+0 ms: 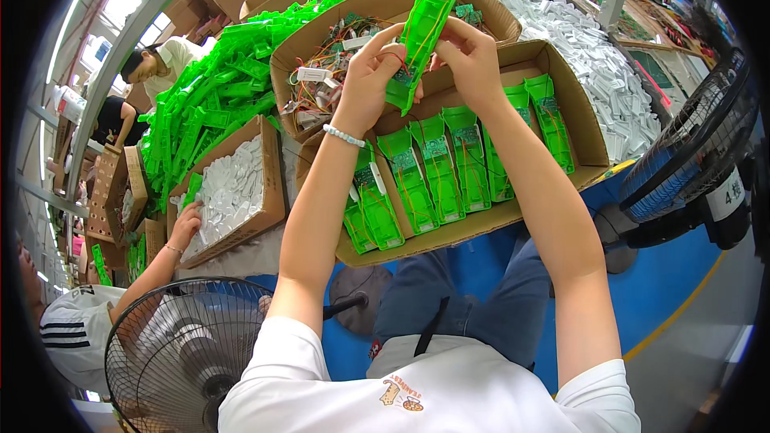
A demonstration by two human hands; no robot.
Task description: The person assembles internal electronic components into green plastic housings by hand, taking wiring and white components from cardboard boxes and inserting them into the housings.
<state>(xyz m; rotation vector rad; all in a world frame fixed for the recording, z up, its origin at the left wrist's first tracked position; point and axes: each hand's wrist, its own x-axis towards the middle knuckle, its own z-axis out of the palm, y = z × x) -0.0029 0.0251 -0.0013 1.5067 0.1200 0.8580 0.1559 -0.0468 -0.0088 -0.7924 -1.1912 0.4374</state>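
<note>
A long bright green plastic casing (419, 32) with red and yellow wires and a small circuit board inside is held up between both hands. My left hand (367, 80) grips its lower left side, a white bead bracelet on that wrist. My right hand (472, 60) pinches its right edge near the middle. Below them a flat cardboard box (589, 140) holds a row of several similar green casings (437, 168) lying side by side, wired boards facing up.
A second cardboard box (481, 4) behind holds loose wired circuit boards (329, 72). A heap of empty green casings (216, 96) lies left, white parts (593, 64) right. A co-worker's hand (186, 224) rests on a box of white pieces. Fans stand at lower left (176, 353) and right (690, 152).
</note>
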